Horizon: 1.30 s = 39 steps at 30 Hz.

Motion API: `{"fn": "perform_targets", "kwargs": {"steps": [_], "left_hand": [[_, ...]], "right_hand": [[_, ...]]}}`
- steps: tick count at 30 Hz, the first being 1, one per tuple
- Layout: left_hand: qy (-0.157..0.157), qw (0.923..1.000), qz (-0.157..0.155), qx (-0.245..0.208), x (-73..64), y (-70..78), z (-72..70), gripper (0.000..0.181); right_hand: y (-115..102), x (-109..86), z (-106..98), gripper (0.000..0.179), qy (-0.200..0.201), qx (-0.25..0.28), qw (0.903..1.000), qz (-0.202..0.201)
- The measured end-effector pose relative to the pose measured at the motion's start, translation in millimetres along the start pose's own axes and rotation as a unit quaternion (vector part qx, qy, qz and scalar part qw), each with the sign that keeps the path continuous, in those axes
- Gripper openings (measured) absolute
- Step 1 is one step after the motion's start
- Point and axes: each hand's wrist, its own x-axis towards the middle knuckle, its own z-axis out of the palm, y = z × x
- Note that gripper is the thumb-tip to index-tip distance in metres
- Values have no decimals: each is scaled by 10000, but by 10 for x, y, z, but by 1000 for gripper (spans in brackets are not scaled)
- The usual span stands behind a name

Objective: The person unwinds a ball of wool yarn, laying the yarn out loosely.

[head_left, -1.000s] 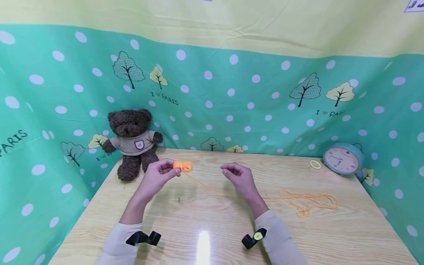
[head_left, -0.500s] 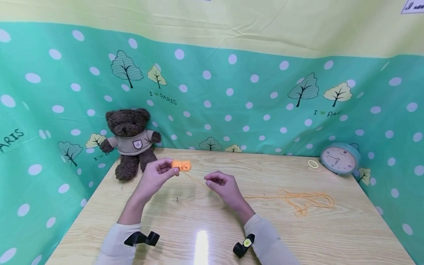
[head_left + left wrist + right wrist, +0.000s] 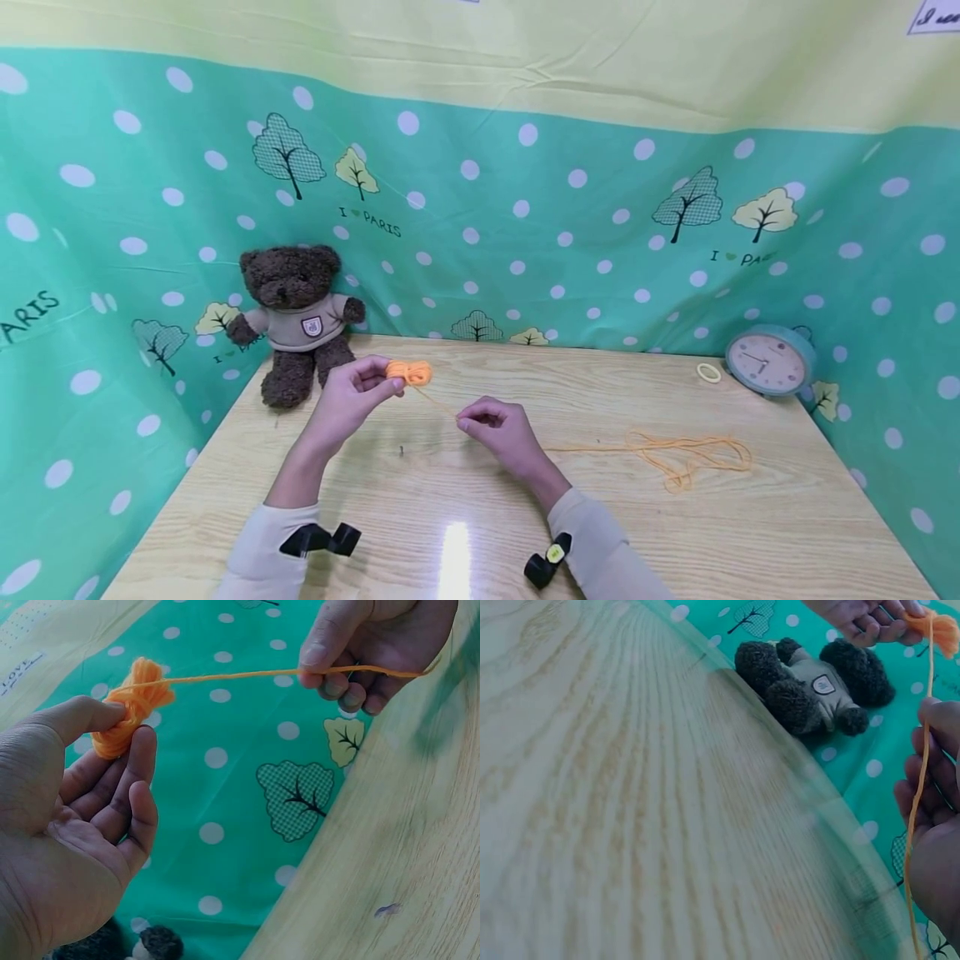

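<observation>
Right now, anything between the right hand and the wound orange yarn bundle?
Nothing visible blocks it: the left hand holds the orange yarn bundle, and only a thin orange yarn strand, pinched by the right hand, spans the gap.

You've room over the desk (image 3: pixel 772 546), right front; orange yarn strand (image 3: pixel 232 676) bars the middle, teddy bear (image 3: pixel 296 329) left rear.

I'm at wood table (image 3: pixel 750 533) in little nook, green dotty cloth (image 3: pixel 495 217) hung on three sides, brown teddy bear (image 3: pixel 296 321) and round blue clock (image 3: pixel 768 360) near back; real home or not, I can't tell
</observation>
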Motion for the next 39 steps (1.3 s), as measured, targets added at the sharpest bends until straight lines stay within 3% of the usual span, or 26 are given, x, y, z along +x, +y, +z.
{"fn": "perform_targets", "kwargs": {"steps": [9,17,25,39], "left_hand": [[23,10000,-75,39,-10,9,-28,33],[44,9998,-153,97,-16,-3,-8,33],[0,9999,-61,98,-26,16,-21,31],[38,9999,-98,90,-19,13,-39,30]], "right_hand": [[-63,-12,-113,16,157,55,9998,-67],[-294,-42,-443,24,346,133,9987,-357],[-416,-97,-690,16,523,45,9970,-574],[-415,-199,-955,17,787,-104,9947,-659]]}}
